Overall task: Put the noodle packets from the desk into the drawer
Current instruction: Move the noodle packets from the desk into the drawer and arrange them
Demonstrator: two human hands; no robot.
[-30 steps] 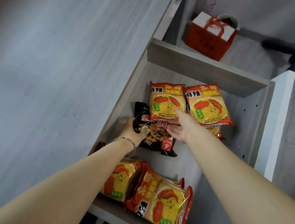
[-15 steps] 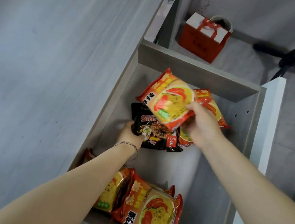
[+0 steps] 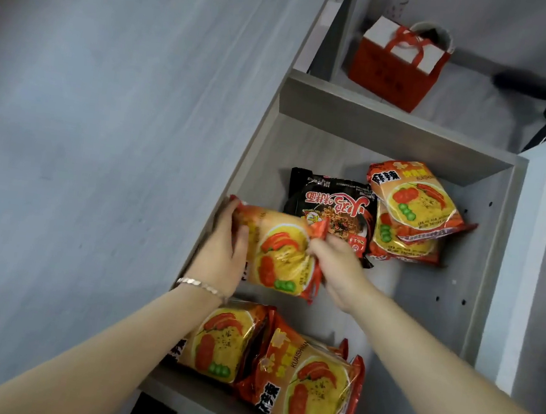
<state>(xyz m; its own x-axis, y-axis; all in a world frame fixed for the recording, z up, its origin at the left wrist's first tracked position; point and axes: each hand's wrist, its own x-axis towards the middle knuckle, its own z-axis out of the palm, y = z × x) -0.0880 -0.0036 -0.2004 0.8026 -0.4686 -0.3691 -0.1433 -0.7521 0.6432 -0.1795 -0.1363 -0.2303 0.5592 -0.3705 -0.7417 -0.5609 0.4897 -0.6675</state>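
Open drawer (image 3: pixel 459 298), grey. Held above centre-left: orange noodle packet (image 3: pixel 279 259), left hand (image 3: pixel 224 252) and right hand (image 3: pixel 336 269) both clasping its ends. At 12 o'clock: black packet (image 3: pixel 327 203). At 1 o'clock: stacked orange packets (image 3: pixel 412 210). At 6 o'clock: two orange packets (image 3: pixel 280 362).

The single head-worn camera looks steeply down, close above the open drawer (image 3: pixel 496 255) beside the desk (image 3: pixel 99 151).
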